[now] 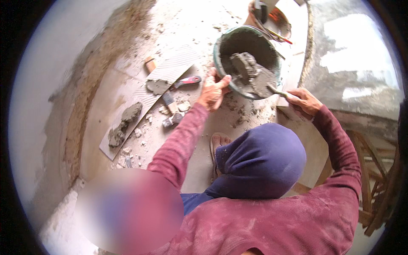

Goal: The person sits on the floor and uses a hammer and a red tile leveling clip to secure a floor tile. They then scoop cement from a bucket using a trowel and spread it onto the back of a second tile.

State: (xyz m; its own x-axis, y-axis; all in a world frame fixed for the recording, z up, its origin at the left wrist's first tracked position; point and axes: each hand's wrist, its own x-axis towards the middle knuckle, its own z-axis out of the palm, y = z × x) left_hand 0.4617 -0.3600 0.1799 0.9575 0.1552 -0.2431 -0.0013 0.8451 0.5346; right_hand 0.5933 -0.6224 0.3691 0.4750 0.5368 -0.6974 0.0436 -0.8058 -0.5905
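A dark green bucket (217, 57) is tipped toward me, with grey mortar (245, 66) inside. My left hand (213, 90) is closed on its near-left rim, the thumb along the edge. My right hand (304, 102) grips the handle of a trowel (278, 92) at the near-right rim. Its blade reaches into the bucket, mostly covered by wet mortar. To the left, a ridged tile (146, 101) lies on the floor with dark mortar lumps (124, 123) on it. A tool with a red and grey handle (188, 80) lies beside the tile, near my left wrist.
Behind the bucket stands another container (284, 26) with tools in it. A wooden block (150, 64) lies by the tile's far edge. Broken chunks (172, 120) litter the floor near my left forearm. Wooden framing (374, 170) stands at the right, below a grey patched wall (352, 55).
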